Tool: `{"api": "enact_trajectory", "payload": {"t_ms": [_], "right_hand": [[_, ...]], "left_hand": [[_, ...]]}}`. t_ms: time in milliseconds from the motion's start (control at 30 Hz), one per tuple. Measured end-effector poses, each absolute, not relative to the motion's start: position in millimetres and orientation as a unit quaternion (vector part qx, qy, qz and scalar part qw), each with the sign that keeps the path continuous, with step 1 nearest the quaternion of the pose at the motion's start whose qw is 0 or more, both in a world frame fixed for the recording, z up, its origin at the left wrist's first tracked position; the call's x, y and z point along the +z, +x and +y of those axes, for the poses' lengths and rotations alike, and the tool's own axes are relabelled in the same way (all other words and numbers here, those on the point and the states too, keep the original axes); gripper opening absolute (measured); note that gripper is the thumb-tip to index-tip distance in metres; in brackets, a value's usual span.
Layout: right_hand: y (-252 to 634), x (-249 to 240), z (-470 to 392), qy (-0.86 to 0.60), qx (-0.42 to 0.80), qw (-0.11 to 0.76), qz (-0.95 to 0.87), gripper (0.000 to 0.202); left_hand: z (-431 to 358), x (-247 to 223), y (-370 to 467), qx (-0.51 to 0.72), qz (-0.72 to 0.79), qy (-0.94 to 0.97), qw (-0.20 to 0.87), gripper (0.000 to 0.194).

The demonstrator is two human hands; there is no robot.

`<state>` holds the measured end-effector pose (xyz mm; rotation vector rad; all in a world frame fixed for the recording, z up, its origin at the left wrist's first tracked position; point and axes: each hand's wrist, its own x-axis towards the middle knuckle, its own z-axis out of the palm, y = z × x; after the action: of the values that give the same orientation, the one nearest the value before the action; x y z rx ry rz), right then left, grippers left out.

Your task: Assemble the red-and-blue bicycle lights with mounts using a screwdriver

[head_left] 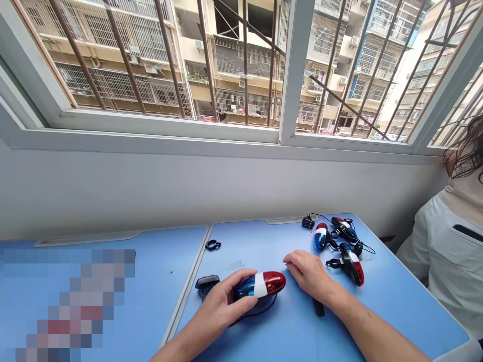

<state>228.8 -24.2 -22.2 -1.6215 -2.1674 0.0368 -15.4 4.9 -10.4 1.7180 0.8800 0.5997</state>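
Note:
My left hand [221, 304] is wrapped round a bicycle siren light [274, 283] with a blue end, a white band and a red end. A black cable curves beneath the light, low over the blue table. Beside that hand lies a black box-like part [207, 283], partly covered by it. My right hand [307, 274] is close to the red end, its fingertips pinched together; whether they hold something small I cannot make out. Under the right wrist a small black piece [319, 307] shows in part. A black clamp ring [213, 245] rests farther back.
At the back right lie more siren lights [320, 238] with black brackets and cables, plus a small black button unit [308, 222]. Two blue tabletops [151, 281] meet at a seam. A pixelated patch hides the left side. A person [439, 241] stands beyond the right edge; a barred window is ahead.

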Motion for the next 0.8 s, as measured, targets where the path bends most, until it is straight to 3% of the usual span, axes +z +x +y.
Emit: {"api": "enact_trajectory", "payload": {"t_ms": [333,533,700,800], "right_hand": [[230.9,-22.6,-24.7,-0.604,0.007,0.188,-0.774,0.018],[231.2,-14.2,-28.1,-0.598,0.013,0.204,-0.775,0.017],[225.5,2.0,-43.2,-0.496,0.107,0.344,-0.790,0.041],[216.3,4.8,-51.2,-0.414,0.168,0.374,-0.813,0.049]], "left_hand": [[6.4,12.2,-18.9,0.249,0.370,0.617,0.649,0.046],[5.0,14.1,-18.3,0.250,0.373,0.596,0.666,0.048],[1.0,15.6,-16.5,0.251,0.379,0.611,0.648,0.046],[-1.9,17.1,-14.8,0.244,0.371,0.627,0.640,0.042]]}}
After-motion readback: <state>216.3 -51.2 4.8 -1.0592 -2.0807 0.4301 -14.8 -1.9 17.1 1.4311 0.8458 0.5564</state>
